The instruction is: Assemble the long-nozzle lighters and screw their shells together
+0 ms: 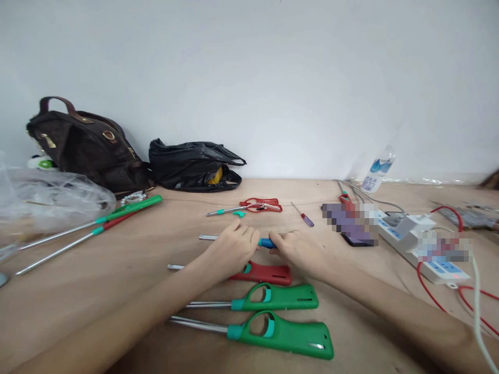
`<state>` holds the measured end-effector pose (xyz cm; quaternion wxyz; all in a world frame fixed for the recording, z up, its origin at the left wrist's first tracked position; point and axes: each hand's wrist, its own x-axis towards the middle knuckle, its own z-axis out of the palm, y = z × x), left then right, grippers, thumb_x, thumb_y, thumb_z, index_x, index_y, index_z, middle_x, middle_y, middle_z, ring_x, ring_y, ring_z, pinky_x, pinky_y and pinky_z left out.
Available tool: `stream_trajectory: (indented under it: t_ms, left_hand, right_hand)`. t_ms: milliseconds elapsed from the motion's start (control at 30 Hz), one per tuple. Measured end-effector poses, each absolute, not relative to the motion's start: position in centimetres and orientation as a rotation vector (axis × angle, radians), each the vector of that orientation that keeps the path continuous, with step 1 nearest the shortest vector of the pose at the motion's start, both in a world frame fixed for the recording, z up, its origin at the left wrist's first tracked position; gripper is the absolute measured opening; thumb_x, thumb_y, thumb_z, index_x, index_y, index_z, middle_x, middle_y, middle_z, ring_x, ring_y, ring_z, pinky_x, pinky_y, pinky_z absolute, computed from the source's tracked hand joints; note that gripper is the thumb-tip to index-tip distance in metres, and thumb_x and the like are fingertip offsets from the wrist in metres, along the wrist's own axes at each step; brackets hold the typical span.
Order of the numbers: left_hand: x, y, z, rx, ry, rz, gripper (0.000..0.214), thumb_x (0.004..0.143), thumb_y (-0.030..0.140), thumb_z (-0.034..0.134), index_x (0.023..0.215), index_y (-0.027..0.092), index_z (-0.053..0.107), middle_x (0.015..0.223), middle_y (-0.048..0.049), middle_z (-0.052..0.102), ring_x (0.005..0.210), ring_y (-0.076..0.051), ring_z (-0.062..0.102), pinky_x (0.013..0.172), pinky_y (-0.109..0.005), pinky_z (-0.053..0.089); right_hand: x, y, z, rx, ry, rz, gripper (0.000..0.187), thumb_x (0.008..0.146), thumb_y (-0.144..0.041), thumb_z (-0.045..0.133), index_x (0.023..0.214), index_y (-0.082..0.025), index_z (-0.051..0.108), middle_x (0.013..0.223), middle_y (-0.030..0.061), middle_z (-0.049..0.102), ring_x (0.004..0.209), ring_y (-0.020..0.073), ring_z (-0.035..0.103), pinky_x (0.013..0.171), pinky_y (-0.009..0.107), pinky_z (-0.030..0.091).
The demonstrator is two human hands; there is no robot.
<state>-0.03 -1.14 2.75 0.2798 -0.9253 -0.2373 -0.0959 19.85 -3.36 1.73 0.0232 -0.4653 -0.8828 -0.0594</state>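
Note:
Between my two hands is a long-nosed lighter with a blue handle (267, 243), its metal tube poking out to the left. My left hand (238, 241) is wrapped round the front part near the teal collar. On the handle, my right hand (298, 248) has its fingers closed, hiding most of the blue body. Just below lies a red lighter (273, 273), partly covered by my left hand and forearm. Two green lighters (290, 296) lie nearer to me. Beyond my hands are an opened red lighter casing (265, 202) and a loose teal trigger (239, 213).
A purple-handled screwdriver (307, 220) and a phone (356, 236) lie beyond my right hand. At right are a power strip (440, 267), cables and a water bottle (379, 169). At left are long-handled tools (128, 210), a black plastic bag (183, 163) and a dark backpack (89, 148).

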Motion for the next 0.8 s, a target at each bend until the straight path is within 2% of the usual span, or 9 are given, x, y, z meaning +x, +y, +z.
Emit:
stream_trajectory:
  t_ms: [100, 200, 333, 400, 500, 633, 700, 800]
  left_hand:
    - [0.1, -0.8, 1.9, -2.502, -0.638, -0.252, 0.022, 0.097, 0.021, 0.044, 0.078, 0.015, 0.053, 0.069, -0.0073, 0.059, 0.067, -0.025, 0.057, 0.070, -0.038, 0.039]
    - [-0.5, 0.2, 1.6, -2.544, -0.617, -0.205, 0.021, 0.097, 0.020, 0.045, 0.079, 0.015, 0.053, 0.073, -0.0066, 0.062, 0.070, -0.025, 0.059, 0.071, -0.037, 0.039]
    - [-2.8, 2.3, 2.4, -2.529, -0.722, -0.161, 0.017, 0.098, 0.023, 0.046, 0.089, 0.013, 0.057, 0.089, -0.0097, 0.067, 0.089, -0.026, 0.061, 0.079, -0.036, 0.039]
    - [-3.9, 3.1, 2.9, -2.534, -0.787, -0.119, 0.021, 0.099, 0.023, 0.042, 0.092, 0.012, 0.059, 0.090, -0.0100, 0.067, 0.088, -0.025, 0.061, 0.080, -0.037, 0.040]
    - [-4.2, 3.0, 3.2, -2.597, -0.809, -0.074, 0.020, 0.098, 0.023, 0.044, 0.098, 0.012, 0.060, 0.101, -0.0124, 0.067, 0.097, -0.028, 0.060, 0.085, -0.039, 0.041]
    - [-1.8, 1.2, 2.9, -2.832, -0.762, -0.300, 0.028, 0.093, 0.028, 0.055, 0.117, 0.013, 0.056, 0.119, -0.0129, 0.063, 0.109, -0.029, 0.057, 0.092, -0.040, 0.042]
    - [-0.1, 0.5, 2.5, -2.972, -0.764, -0.458, 0.028, 0.093, 0.026, 0.055, 0.119, 0.015, 0.055, 0.119, -0.0101, 0.063, 0.107, -0.025, 0.058, 0.090, -0.036, 0.044]
    - [1.6, 0.4, 2.0, -3.044, -0.850, -0.589, 0.018, 0.093, 0.019, 0.053, 0.110, 0.015, 0.059, 0.106, -0.0074, 0.068, 0.096, -0.022, 0.063, 0.082, -0.032, 0.047]
  right_hand:
    - [19.9, -3.0, 1.4, -1.470, -2.740, -0.085, 0.010, 0.093, -0.019, 0.049, 0.097, -0.012, 0.056, 0.086, 0.0139, 0.071, 0.071, 0.0236, 0.066, 0.052, 0.028, 0.029]
    - [20.6, -2.4, 1.6, -1.441, -2.693, 0.136, 0.011, 0.091, -0.025, 0.055, 0.092, -0.014, 0.057, 0.086, 0.0111, 0.070, 0.072, 0.0209, 0.065, 0.055, 0.026, 0.032]
    - [22.7, -1.3, 2.7, -1.373, -2.593, 0.349, 0.012, 0.089, -0.027, 0.059, 0.089, -0.016, 0.057, 0.083, 0.0074, 0.068, 0.075, 0.0186, 0.062, 0.062, 0.025, 0.037]
    - [23.7, -0.8, 3.2, -1.409, -2.578, 0.362, 0.012, 0.093, -0.025, 0.053, 0.086, -0.016, 0.057, 0.079, 0.0068, 0.066, 0.070, 0.0174, 0.061, 0.061, 0.025, 0.037]
    - [23.9, -0.6, 3.1, -1.477, -2.588, 0.212, 0.015, 0.094, -0.024, 0.050, 0.087, -0.014, 0.058, 0.082, 0.0100, 0.067, 0.070, 0.0188, 0.062, 0.061, 0.026, 0.036]
    - [22.5, -0.9, 1.8, -1.448, -2.644, 0.006, 0.013, 0.093, -0.022, 0.052, 0.091, -0.013, 0.061, 0.090, 0.0134, 0.069, 0.076, 0.0214, 0.064, 0.063, 0.027, 0.037]
    - [21.7, -1.0, 1.0, -1.351, -2.659, 0.003, 0.015, 0.093, -0.020, 0.051, 0.100, -0.013, 0.062, 0.093, 0.0127, 0.070, 0.079, 0.0217, 0.065, 0.065, 0.027, 0.039]
    - [21.6, -0.9, 0.6, -1.213, -2.636, 0.087, 0.019, 0.092, -0.023, 0.054, 0.107, -0.013, 0.062, 0.099, 0.0127, 0.070, 0.085, 0.0223, 0.066, 0.071, 0.029, 0.043]
